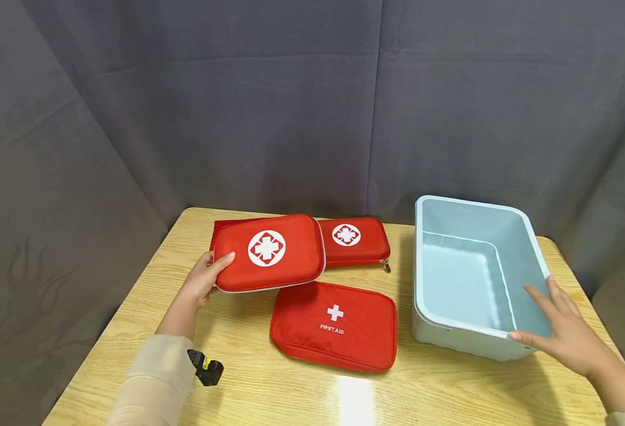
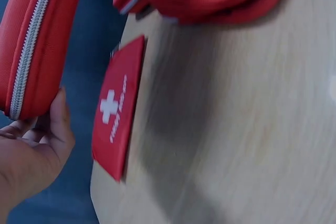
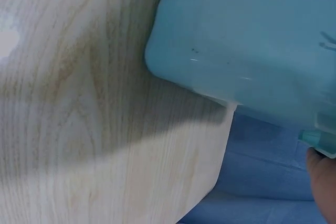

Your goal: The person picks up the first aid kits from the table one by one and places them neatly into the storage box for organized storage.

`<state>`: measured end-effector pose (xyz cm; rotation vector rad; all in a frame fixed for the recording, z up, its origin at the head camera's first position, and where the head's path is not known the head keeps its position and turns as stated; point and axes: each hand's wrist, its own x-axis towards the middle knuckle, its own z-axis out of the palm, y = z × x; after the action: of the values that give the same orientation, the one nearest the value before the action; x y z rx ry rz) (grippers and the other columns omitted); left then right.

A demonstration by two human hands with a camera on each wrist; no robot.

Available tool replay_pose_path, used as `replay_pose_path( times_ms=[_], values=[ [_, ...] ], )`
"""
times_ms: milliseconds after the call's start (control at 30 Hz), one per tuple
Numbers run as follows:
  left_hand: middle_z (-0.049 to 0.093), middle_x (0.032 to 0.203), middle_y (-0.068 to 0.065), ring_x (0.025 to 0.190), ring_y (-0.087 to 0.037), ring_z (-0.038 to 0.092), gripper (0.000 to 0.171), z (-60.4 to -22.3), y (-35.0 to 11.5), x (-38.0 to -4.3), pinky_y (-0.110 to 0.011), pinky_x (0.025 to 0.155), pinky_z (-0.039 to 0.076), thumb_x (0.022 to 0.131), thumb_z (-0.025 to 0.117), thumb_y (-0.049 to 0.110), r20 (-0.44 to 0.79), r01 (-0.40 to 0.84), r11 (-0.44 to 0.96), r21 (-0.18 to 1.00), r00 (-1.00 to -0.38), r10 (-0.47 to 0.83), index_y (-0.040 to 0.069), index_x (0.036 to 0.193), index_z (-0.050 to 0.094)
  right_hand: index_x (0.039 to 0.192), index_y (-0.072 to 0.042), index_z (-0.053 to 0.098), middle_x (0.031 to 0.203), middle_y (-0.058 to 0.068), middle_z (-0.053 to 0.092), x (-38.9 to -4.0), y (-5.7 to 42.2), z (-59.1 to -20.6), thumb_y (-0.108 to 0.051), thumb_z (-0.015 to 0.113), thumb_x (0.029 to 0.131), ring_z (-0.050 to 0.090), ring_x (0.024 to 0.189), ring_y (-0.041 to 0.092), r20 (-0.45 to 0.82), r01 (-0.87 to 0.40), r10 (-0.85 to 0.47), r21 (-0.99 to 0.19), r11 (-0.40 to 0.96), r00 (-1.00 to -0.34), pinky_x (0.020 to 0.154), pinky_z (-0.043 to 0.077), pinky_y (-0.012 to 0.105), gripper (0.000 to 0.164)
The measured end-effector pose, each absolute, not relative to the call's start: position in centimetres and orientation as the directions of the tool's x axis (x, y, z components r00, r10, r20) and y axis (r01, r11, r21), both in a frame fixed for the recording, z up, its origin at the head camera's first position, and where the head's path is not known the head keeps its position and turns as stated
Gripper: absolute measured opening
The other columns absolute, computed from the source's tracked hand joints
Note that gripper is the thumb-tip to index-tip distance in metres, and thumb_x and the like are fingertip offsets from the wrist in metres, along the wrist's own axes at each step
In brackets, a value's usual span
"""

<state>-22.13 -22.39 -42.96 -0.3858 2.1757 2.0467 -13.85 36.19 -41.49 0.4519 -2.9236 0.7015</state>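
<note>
Okay, on my feed the left hand (image 1: 203, 279) pinches the hard-shell first-aid case (image 1: 291, 263) above the table (image 1: 248, 378), my right hand (image 1: 573, 330) lies splayed at the plastic bin (image 1: 419, 260) well right of it, so I'd guess lifting stage, next needing a carry across and in.

A red pouch (image 1: 333, 327) marked FIRST AID lies on the table (image 1: 243, 367). Beyond the pouch and to its left, the left hand (image 1: 204, 279) grips a case (image 1: 267, 251), thumb on top; this hides part of the pouch's far edge. Beyond the pouch lies another case (image 1: 356, 238), partly covered from sight. Right of the pouch is a bin (image 1: 455, 278), the right hand (image 1: 570, 334) at its rim, fingers spread
</note>
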Motion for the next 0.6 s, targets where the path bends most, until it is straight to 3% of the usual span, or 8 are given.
replay_pose_path(
  times_ms=[600],
  values=[
    [0.055, 0.086, -0.008, 0.063, -0.013, 0.060, 0.052, -42.0, -16.4, -24.1, -0.028, 0.057, 0.050, 0.082, 0.058, 0.027, -0.231, -0.232, -0.048, 0.972, -0.973, 0.021, 0.002, 0.120, 0.033, 0.134, 0.004, 0.017, 0.139, 0.025, -0.008, -13.2, 36.4, -41.7, -0.029, 0.069, 0.071, -0.009, 0.124, 0.041, 0.203, -0.307, -0.242, -0.412, 0.858, -0.949, 0.091, 0.000, 0.062, 0.088]
  ],
)
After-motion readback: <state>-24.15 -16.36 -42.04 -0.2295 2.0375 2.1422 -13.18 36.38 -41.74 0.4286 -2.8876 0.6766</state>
